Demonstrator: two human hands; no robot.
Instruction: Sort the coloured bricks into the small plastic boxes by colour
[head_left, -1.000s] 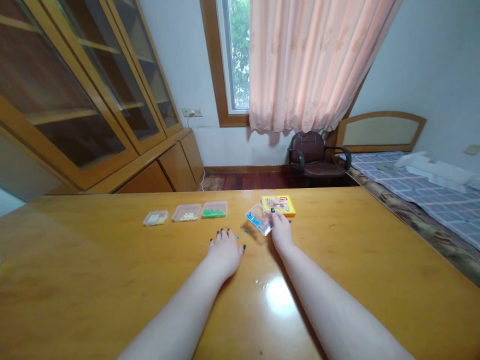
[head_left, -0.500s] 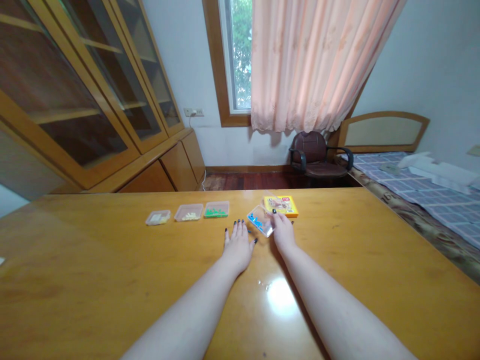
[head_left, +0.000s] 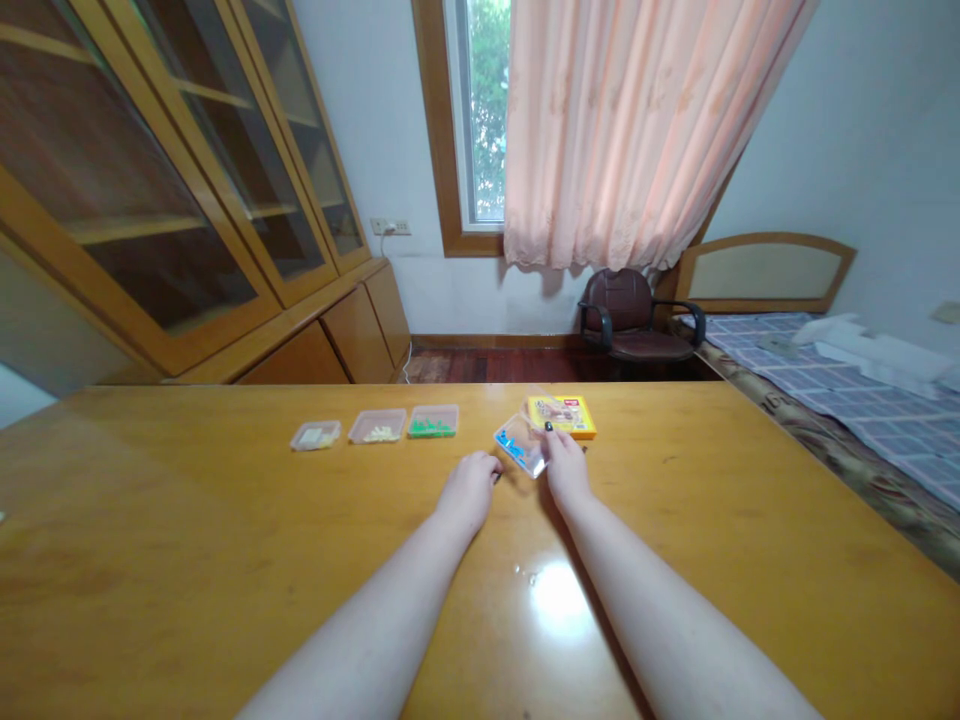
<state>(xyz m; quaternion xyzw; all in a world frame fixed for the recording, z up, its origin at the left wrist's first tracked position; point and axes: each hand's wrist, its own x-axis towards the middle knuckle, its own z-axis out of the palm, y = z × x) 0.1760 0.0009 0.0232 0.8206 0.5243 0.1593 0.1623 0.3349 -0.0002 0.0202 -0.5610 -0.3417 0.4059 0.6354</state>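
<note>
My right hand [head_left: 566, 468] grips a small clear plastic box with blue pieces [head_left: 520, 444], tilted just above the wooden table [head_left: 225, 560]. My left hand [head_left: 471, 490] rests on the table just left of that box, fingers curled under into a loose fist; what they cover is hidden. A yellow packet [head_left: 564, 416] lies directly behind the right hand. To the left stand three small clear trays in a row: one with green pieces [head_left: 433, 421], one with pale yellow pieces [head_left: 376, 426], one with whitish pieces [head_left: 316, 435].
Glass-fronted wooden cabinets [head_left: 172, 200] line the left wall. Beyond the table's far edge are a dark office chair [head_left: 634, 318], a window with a pink curtain [head_left: 630, 120], and a bed [head_left: 862, 390] along the right.
My left hand slid right toward the tilted box and its spread fingers curled shut. The loose blue pieces seen on the table earlier are no longer visible. The right hand barely moved.
</note>
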